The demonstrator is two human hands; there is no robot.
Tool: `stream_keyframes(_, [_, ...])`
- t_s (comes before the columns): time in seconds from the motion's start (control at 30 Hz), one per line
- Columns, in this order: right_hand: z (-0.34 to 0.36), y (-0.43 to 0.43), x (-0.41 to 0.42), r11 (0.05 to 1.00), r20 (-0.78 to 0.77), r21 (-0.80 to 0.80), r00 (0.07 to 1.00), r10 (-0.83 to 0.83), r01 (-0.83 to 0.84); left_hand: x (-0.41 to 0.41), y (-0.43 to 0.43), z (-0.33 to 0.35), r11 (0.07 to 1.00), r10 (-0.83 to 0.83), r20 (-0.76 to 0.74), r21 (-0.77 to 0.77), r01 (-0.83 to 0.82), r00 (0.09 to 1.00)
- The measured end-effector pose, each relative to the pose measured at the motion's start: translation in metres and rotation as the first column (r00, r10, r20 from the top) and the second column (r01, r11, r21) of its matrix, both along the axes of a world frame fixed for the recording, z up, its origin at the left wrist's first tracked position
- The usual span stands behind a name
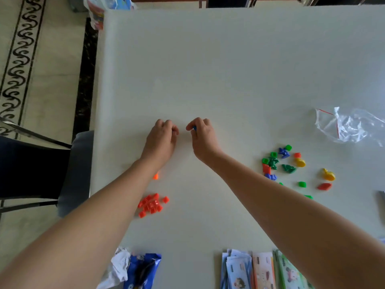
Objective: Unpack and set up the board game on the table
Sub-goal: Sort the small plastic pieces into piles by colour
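**Sorting pieces: partly done**

Head view: right hand (203, 140) pinches a blue piece (194, 127) at mid-table (229, 69). Left hand (162, 140) is curled, contents unclear. 1 red pile (152, 205) looks sorted. Mixed pieces (287, 163) near the bag (350, 128) remain; no board visible.

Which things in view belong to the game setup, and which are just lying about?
Job:
- blue piece, pinched in the right hand
- orange piece pile
- mixed coloured pieces
- card packs
- blue packet, probably

Lying about:
- empty clear bag
- crumpled white wrapper
- chair
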State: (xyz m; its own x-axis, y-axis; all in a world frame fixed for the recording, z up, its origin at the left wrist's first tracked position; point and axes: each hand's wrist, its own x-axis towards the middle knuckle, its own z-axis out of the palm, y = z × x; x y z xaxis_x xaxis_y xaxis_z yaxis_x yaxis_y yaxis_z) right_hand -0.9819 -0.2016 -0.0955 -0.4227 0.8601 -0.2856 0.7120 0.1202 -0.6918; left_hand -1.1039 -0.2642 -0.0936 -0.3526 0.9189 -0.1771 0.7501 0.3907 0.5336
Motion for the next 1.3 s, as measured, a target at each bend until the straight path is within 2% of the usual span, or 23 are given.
stream_keyframes(0.07, [-0.008, -0.002, -0.015, 0.989, 0.012, 0.137, 0.999, 0.048, -0.049, -0.011, -0.001, -0.005, 0.994, -0.095, -0.09, 0.044, 0.099, 0.991])
stream_keyframes(0.2, [-0.026, -0.008, -0.031, 0.935, 0.03, 0.334, 0.993, 0.111, -0.115, -0.025, -0.003, -0.013, 0.98, -0.174, -0.225, 0.057, 0.191, 0.959])
stream_keyframes(0.4, [-0.034, -0.016, -0.026, 0.879, 0.019, 0.469, 0.996, 0.083, -0.082, -0.037, -0.005, -0.026, 0.956, -0.214, -0.293, 0.133, 0.262, 0.932])
stream_keyframes(0.63, [-0.035, -0.016, -0.02, 0.864, -0.056, 0.499, 0.992, 0.112, -0.069, -0.038, -0.009, -0.027, 0.939, -0.183, -0.249, 0.241, 0.244, 0.951])
stream_keyframes(0.8, [-0.036, -0.016, -0.014, 0.875, -0.145, 0.477, 0.975, 0.167, -0.079, -0.039, -0.014, -0.025, 0.937, -0.186, -0.223, 0.254, 0.241, 0.957])
stream_keyframes(0.97, [-0.028, -0.017, -0.012, 0.934, -0.107, 0.333, 0.979, 0.176, -0.131, -0.04, -0.018, -0.023, 0.941, -0.221, -0.184, 0.218, 0.259, 0.958])
stream_keyframes(1.3, [-0.008, -0.017, 0.0, 0.951, -0.062, 0.237, 0.974, 0.22, -0.2, -0.047, -0.029, -0.009, 0.972, -0.187, -0.214, 0.1, 0.212, 0.959])
